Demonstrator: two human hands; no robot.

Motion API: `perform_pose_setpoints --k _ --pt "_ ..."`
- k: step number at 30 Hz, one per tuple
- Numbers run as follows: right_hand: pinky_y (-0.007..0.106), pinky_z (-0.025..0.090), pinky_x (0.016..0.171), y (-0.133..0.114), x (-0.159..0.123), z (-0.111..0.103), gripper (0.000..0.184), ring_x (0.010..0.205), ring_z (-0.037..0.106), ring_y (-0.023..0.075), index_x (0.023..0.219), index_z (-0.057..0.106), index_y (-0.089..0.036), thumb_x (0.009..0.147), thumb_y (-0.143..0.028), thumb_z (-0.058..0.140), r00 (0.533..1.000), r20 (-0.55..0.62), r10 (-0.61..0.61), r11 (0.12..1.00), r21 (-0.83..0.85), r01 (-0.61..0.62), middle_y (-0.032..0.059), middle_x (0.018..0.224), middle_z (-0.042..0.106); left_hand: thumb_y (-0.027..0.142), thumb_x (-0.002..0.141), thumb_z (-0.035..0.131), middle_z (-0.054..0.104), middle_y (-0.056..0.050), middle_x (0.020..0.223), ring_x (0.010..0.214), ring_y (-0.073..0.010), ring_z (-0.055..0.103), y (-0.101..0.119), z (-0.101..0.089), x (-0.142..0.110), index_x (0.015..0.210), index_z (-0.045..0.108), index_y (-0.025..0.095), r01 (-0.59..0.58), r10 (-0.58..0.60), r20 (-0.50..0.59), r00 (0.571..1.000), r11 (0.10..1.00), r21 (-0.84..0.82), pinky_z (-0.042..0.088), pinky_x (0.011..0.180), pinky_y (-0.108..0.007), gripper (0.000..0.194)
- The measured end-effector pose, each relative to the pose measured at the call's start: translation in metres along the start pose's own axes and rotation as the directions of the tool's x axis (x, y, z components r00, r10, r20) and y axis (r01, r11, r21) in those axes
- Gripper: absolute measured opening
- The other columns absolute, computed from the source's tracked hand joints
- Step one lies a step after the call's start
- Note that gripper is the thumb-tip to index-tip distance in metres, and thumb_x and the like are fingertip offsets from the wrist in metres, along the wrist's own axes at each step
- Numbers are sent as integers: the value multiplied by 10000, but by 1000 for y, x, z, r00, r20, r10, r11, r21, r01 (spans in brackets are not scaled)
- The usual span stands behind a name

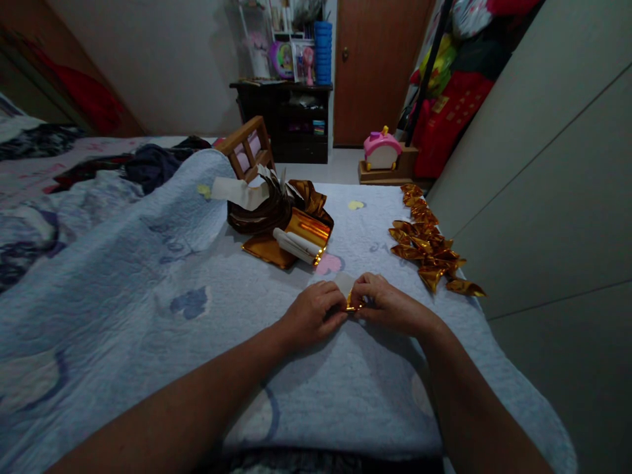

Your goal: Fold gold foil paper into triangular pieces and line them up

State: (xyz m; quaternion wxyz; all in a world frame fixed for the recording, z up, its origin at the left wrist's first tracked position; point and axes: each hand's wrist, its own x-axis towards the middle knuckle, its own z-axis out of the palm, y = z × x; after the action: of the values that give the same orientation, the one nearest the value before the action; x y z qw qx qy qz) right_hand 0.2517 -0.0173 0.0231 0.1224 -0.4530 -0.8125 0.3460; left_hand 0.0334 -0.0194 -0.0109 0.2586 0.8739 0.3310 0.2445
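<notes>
My left hand (pixel 316 311) and my right hand (pixel 382 304) meet on the pale blue quilt (pixel 148 289), both pinching a small gold foil paper (pixel 351 303) whose white back shows between them. The fingers of both hands are curled over the paper. Just beyond the hands lies a stack of gold foil sheets (pixel 291 240) with white edges. A row of several folded gold paper pieces (pixel 427 243) runs along the right edge of the quilt.
A dark woven basket (pixel 259 210) with white paper and gold foil stands behind the stack. A wooden box (pixel 247 148) sits behind it. Crumpled clothes lie at the left. A grey wardrobe wall (pixel 543 164) borders the right. A pink toy (pixel 382 150) stands on the floor beyond.
</notes>
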Motion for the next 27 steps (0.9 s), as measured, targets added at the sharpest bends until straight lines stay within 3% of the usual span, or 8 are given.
perform_pose_setpoints --k 4,10,14,27 --pt "345 440 890 3 1 2 99 970 550 199 834 693 -217 851 -121 679 999 -38 -17 1000 26 18 36 967 602 206 926 563 657 -61 892 836 -188 594 3 -1 0 932 648 176 -15 14 -51 999 1000 -17 470 749 -314 90" --pt "313 438 826 5 3 2 125 883 563 171 816 694 -205 851 -91 656 999 -53 -14 997 74 17 13 890 604 232 887 671 671 -79 972 922 -222 601 0 1 0 975 670 178 -57 61 -135 989 998 33 489 832 -359 103" --pt "316 427 846 4 3 1 150 890 565 169 800 703 -202 848 -69 655 999 -32 -25 997 77 28 13 891 604 220 936 621 661 -62 913 877 -199 590 0 2 0 872 680 176 -54 56 -132 990 998 23 474 801 -335 97" --pt "346 433 866 -3 5 7 64 936 551 206 814 692 -186 854 -137 686 997 -76 15 999 -47 -18 60 938 613 207 917 627 632 -61 911 910 -211 552 4 1 2 799 668 170 38 -36 -55 998 998 46 455 829 -356 131"
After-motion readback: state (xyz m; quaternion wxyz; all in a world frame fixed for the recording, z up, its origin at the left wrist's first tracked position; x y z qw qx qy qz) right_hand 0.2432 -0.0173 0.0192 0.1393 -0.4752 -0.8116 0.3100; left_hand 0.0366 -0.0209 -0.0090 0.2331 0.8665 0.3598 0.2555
